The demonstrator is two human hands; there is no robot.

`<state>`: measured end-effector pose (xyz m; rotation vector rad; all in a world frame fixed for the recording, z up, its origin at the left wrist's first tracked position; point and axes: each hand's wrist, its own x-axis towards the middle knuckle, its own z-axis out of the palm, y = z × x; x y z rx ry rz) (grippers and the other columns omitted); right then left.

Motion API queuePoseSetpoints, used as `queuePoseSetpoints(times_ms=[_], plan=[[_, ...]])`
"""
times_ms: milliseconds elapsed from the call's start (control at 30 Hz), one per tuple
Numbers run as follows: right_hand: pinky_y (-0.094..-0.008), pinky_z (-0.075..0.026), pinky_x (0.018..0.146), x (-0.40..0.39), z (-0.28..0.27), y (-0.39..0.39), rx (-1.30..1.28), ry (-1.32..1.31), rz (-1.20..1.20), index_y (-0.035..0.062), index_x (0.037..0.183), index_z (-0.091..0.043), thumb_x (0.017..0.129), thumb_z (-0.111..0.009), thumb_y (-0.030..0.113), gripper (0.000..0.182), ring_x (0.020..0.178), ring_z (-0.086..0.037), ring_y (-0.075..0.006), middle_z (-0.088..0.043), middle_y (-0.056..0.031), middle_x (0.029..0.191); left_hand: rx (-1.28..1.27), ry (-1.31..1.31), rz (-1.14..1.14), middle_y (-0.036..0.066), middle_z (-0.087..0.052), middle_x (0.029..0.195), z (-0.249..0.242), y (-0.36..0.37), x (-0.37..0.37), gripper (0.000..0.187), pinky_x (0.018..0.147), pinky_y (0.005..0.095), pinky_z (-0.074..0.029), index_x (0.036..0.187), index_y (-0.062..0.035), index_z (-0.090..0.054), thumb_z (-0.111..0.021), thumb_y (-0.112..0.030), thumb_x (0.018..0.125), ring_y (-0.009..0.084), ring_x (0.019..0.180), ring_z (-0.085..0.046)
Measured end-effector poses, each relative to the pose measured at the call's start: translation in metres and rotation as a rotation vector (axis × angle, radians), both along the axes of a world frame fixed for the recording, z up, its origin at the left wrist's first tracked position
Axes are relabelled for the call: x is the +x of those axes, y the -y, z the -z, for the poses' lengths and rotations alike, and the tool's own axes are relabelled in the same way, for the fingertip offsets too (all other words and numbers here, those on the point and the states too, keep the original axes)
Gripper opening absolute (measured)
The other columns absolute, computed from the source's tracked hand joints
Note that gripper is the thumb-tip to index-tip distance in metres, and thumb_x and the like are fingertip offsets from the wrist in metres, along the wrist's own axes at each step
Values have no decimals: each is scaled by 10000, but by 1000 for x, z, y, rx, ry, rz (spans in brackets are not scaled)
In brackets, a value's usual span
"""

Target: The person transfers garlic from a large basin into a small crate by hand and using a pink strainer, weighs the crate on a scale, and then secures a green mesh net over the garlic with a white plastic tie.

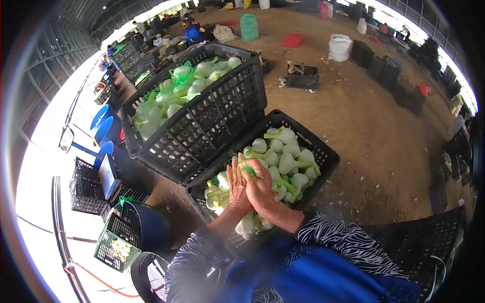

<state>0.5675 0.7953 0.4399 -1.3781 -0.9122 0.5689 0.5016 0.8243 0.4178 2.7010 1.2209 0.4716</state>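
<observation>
My left hand (237, 188) and my right hand (261, 191) are pressed together above the lower black crate (327, 170). A small tuft of green mesh netting (249, 170) shows at my right hand's thumb side, gripped between the two hands; the rest of it is hidden. Beneath them, white bulbs (286, 163) with short green stems, resembling fresh garlic, fill the crate. Some green netting also shows among those bulbs near my left fingers.
A taller black crate (212, 118) of similar bulbs and green netting (183, 74) stands just beyond. Blue barrels (107, 130) and stacked crates (87, 184) line the left. A small crate (303, 78), white sack (340, 48) and green sack (248, 28) stand farther off. People work in the background.
</observation>
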Motion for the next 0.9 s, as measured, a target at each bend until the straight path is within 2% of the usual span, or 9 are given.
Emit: queuePoseSetpoints(times_ms=[100,267,367,500,533,600,667,767,900], plan=[[-274,-413,803,0,0,-7,103,-156,31,-32,907,-560,766,-480,6,166,847,-529,-159,-583,-78,902,96,18,-3,209,-153,1434,23,-8,8,915,1087,484,-41,1369,-30,-226,-597,-523,694,352,1353,-65],[-311,-434,730,18,-23,-22,58,-693,-76,12,893,-565,788,-425,39,177,815,-564,-223,-588,-126,882,-211,436,50,175,-278,1366,55,-23,16,725,1059,461,-151,1339,-67,-287,-515,-462,775,315,1299,-182],[-312,-446,718,1,-23,-16,129,180,74,25,843,-565,736,-467,24,145,771,-570,-244,-586,-109,817,-797,1232,119,91,-410,1271,114,-42,21,441,985,390,-321,1317,-134,-329,-342,-384,954,257,1158,-391],[-312,-448,714,3,-22,-16,206,318,25,26,819,-564,742,-463,37,127,797,-569,-245,-572,-111,809,144,309,-53,153,-428,1268,113,-39,5,600,986,410,-312,1322,-56,-346,-541,-356,840,310,1178,-393],[-312,-448,714,7,-17,-19,200,319,32,26,819,-564,742,-463,37,127,797,-569,-245,-572,-111,809,138,310,-46,153,-428,1268,94,-38,3,600,986,410,-312,1322,-56,-346,-541,-356,840,310,1178,-393],[-353,-438,748,13,-9,-23,67,-552,-129,82,845,-573,754,-466,36,148,771,-564,-251,-569,-105,818,-158,193,107,180,-330,1335,24,-35,1,673,1045,452,-204,1327,-57,-313,-529,-414,799,319,1260,-292],[-353,-439,753,15,-15,-19,118,-629,-148,68,845,-575,762,-452,38,151,794,-567,-255,-573,-124,822,-307,129,192,193,-280,1369,25,-32,9,710,1075,473,-149,1330,-57,-297,-523,-442,778,324,1301,-241],[-338,-461,668,11,-35,-15,83,383,71,48,824,-563,744,-519,52,91,718,-582,-223,-592,-102,827,-241,191,145,191,-294,1359,39,-40,12,697,1072,472,-158,1327,-57,-302,-517,-438,785,322,1292,-254],[-422,-432,652,5,-33,-19,-142,742,-153,86,842,-533,722,-548,37,131,739,-595,-286,-593,-62,822,-226,254,104,187,-313,1346,45,-43,12,680,1068,471,-169,1323,-57,-309,-510,-432,793,320,1281,-272]])
